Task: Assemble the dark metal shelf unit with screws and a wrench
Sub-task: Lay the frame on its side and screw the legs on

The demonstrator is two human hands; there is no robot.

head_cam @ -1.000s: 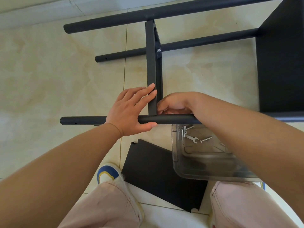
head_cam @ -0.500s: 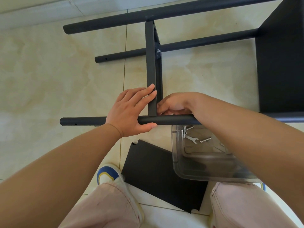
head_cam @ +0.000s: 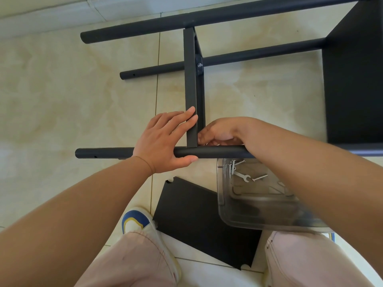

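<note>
Two hands are in view: a left hand (head_cam: 163, 141) and a right hand (head_cam: 219, 131). The dark shelf frame shows three round tubes: a far one (head_cam: 207, 19), a middle one (head_cam: 259, 53) and a near one (head_cam: 107, 153). One flat crossbar (head_cam: 190, 79) runs between them. Two flat black panels show, one on the right (head_cam: 356, 79) and one on the floor (head_cam: 199, 220). One clear plastic bin (head_cam: 259, 214) holds one small wrench (head_cam: 244, 176) and several screws (head_cam: 260, 177), too bunched to count exactly. One shoe (head_cam: 134, 220) shows clearly.
</note>
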